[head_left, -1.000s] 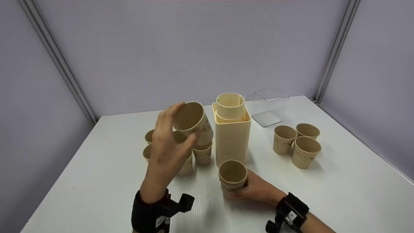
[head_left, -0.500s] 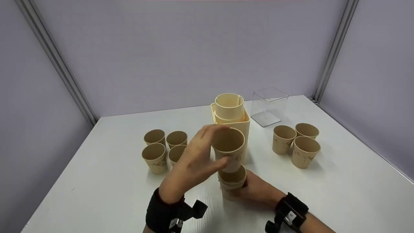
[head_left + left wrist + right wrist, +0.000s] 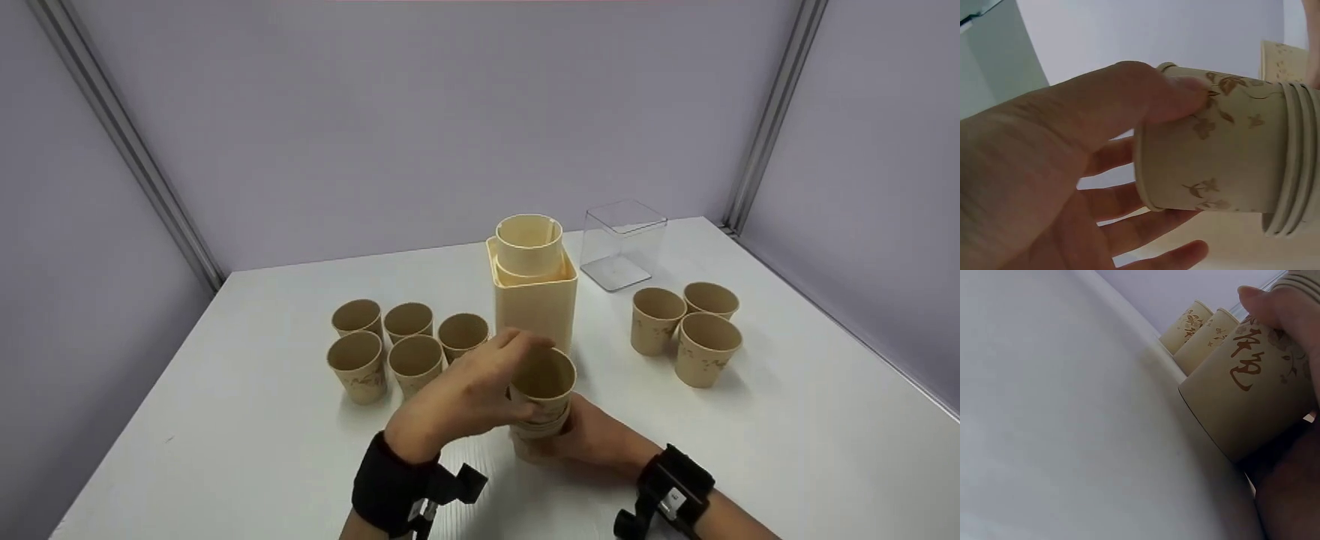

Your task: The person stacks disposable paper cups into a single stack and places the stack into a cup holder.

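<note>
A: Quick status, what's w/ the hands?

B: Left hand (image 3: 465, 394) has fingers and thumb curled round the top paper cup (image 3: 543, 377), right at its rim. That cup sits nested in the cup stack (image 3: 534, 435), near front-centre of the bench (image 3: 787, 450), just in front of the tall cream holder (image 3: 535, 304). Right hand (image 3: 592, 435) wraps the stack's lower part from the right side, bracing it on the bench.

A: So which step?

B: Looks like the nesting step: cup is most of the way into the stack, rim a bit above the ones below. Wrist view shows several rims banded close together (image 3: 1292, 163), so approx 3 already under it.

A: What does the next move call for?

B: My guess: seat it fully w/ a light press, keep the stack braced, then let go w/o tipping it. Thin paper, so squeeze soft or the rim buckles.

A: Other cups?

B: Five loose cups (image 3: 409, 341) in a cluster to the left, three cups (image 3: 686, 330) to the right, all upright, mouths up. Clear box (image 3: 624, 244) at the back right, apart from everything.
</note>
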